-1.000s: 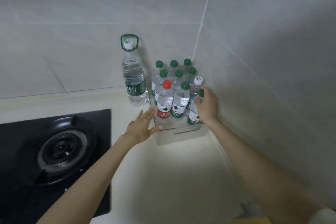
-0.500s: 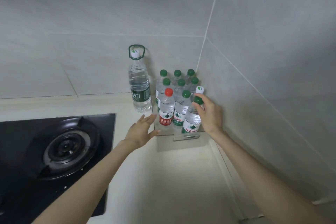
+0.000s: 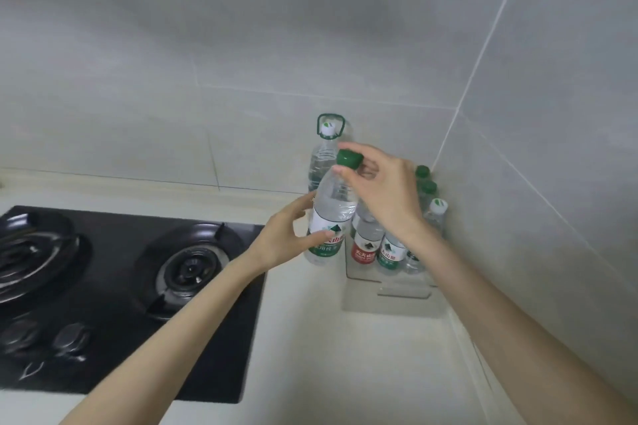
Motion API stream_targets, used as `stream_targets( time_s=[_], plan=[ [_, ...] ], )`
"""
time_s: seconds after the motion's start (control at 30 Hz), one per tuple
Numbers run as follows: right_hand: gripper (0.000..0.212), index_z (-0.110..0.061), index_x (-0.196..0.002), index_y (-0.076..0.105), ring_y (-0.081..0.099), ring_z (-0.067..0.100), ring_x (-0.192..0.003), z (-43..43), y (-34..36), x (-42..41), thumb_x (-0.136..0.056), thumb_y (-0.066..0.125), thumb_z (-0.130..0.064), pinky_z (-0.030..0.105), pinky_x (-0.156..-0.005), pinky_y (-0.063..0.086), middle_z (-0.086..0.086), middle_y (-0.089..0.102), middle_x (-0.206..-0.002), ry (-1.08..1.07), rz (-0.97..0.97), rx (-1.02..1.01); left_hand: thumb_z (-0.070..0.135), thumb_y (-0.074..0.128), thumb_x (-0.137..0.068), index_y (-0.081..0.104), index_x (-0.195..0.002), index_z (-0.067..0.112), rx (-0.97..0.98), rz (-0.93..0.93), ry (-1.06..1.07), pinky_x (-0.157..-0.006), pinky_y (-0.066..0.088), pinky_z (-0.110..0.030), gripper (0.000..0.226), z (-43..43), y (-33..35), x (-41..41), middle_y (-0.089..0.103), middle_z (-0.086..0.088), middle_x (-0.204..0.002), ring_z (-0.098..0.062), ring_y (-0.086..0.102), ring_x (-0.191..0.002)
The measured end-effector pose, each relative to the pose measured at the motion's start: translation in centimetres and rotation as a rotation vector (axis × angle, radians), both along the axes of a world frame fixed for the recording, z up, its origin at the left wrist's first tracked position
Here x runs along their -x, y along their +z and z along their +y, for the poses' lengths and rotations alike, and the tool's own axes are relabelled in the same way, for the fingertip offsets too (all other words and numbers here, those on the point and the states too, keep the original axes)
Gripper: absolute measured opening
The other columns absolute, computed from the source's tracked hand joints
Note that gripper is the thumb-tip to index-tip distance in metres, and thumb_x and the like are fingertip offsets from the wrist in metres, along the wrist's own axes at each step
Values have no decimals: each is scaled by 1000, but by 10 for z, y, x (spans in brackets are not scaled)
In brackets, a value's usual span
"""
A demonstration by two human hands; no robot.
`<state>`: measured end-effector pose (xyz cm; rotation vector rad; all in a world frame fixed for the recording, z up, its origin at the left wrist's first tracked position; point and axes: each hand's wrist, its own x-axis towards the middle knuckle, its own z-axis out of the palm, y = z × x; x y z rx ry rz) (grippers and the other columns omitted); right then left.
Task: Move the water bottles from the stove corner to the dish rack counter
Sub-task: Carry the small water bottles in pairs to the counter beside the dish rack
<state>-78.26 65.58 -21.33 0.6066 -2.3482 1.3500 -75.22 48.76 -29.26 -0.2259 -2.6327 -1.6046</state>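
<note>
Change, bottle: the held bottle [image 3: 331, 214], half a second ago standing at the right front of the pack in the tray [image 3: 386, 300], is now out of the tray and just left of it.
Change, left hand: earlier spread in the air beside the tray's left edge; now it is on the bottle.
Right hand [image 3: 383, 190]: above the tray's left half, wrist bent downward, fingertips pinching the green cap [image 3: 349, 159] from above.
Left hand [image 3: 286, 238]: left of the tray, thumb across the front of the label, fingers curled round the back of the bottle's body.
Held bottle, pose: leaning slightly, cap towards the tray; I cannot tell whether its base touches the counter [image 3: 345, 355].
Remaining bottles [image 3: 366, 245]: upright in the tray, partly hidden behind my right wrist.
Tall bottle [image 3: 322, 162]: behind the held bottle, left of the tray, against the wall.
Hob [image 3: 138, 286]: well left of the tray.
</note>
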Motion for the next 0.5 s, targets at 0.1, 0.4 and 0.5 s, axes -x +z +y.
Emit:
stream_targets(
  time_s=[0.1,0.4,0.5],
  plan=[
    [37,-25,-110,71,71,6,-83,-26,-4,-6,-74,80,-24,24,-82,57,-16,71,-93,100,-83,78,43,81,-64,52,-126,35,-76,-32,39,-97,49,-33,69,-20,-9,-17,65,17,-118,-4,61,-111],
    [36,-11,-110,69,70,2,-83,-63,-20,-3,-76,78,-12,14,-75,52,-6,73,-91,320,-284,247,20,90,-58,72,-93,25,-239,-52,379,-78,58,-32,41,-52,-27,-50,76,6,-85,-12,72,-82],
    [39,-16,-124,59,64,-9,-90,-48,-31,7,-86,68,-14,7,-82,48,-7,68,-102,286,-274,223,21,89,-61,73,-92,21,-297,-85,411,-76,59,-33,36,-55,-29,-49,76,3,-84,-14,73,-81]
  ],
)
